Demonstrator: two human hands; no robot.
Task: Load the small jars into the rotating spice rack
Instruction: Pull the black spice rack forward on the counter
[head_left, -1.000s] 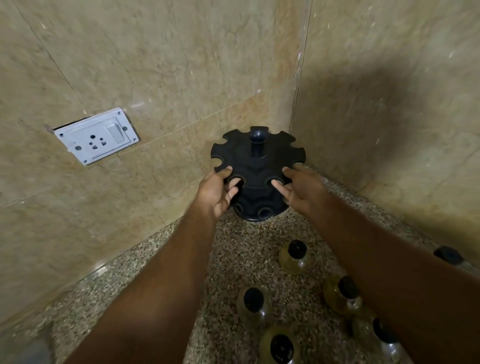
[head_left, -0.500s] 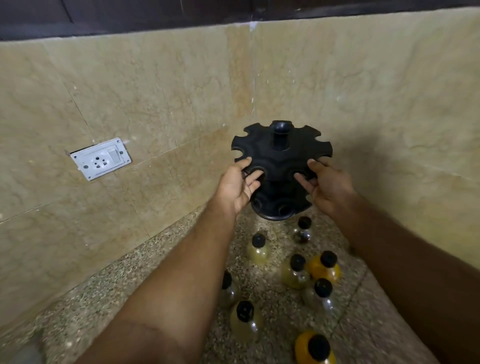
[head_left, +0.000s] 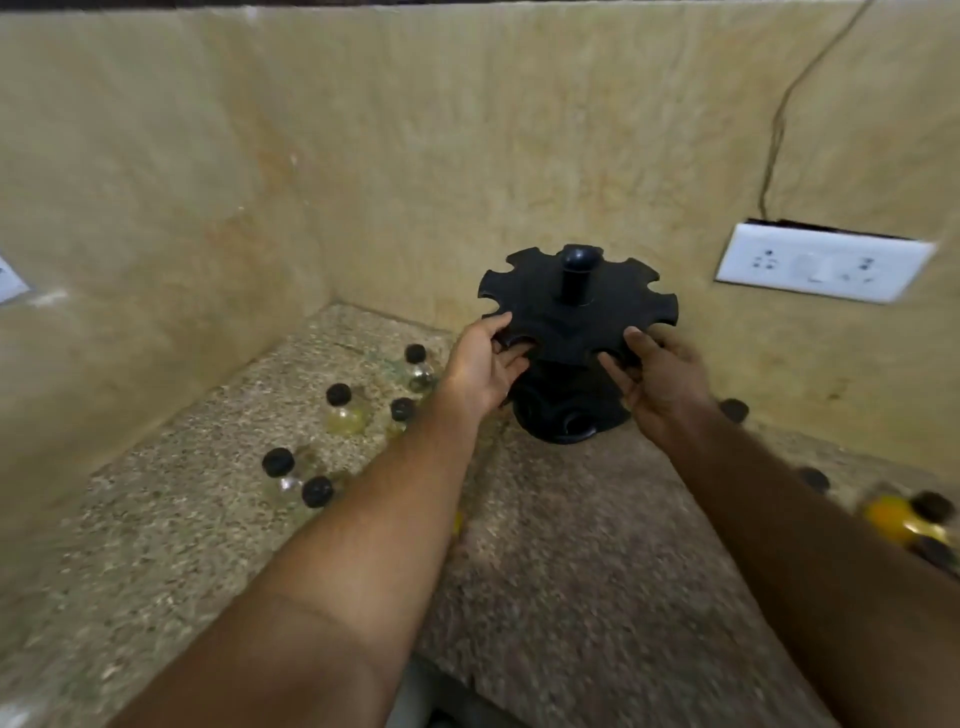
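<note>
The black spice rack (head_left: 550, 319) is held at the far side of the speckled counter (head_left: 571, 545), close to the wall (head_left: 415, 156). Its notched top disc is gripped at the near rim by the left hand (head_left: 485, 371) and the right hand (head_left: 662, 382), fingers (head_left: 511, 358) curled round it. Small black-capped jars (head_left: 344, 410) are clustered to its left, and an orange jar (head_left: 891, 519) is seen blurred at the right.

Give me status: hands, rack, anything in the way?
Both on rack: left hand, right hand grip top disc. Rack upright, slots empty. All visible jars loose on counter, either side, none blocking.
</note>
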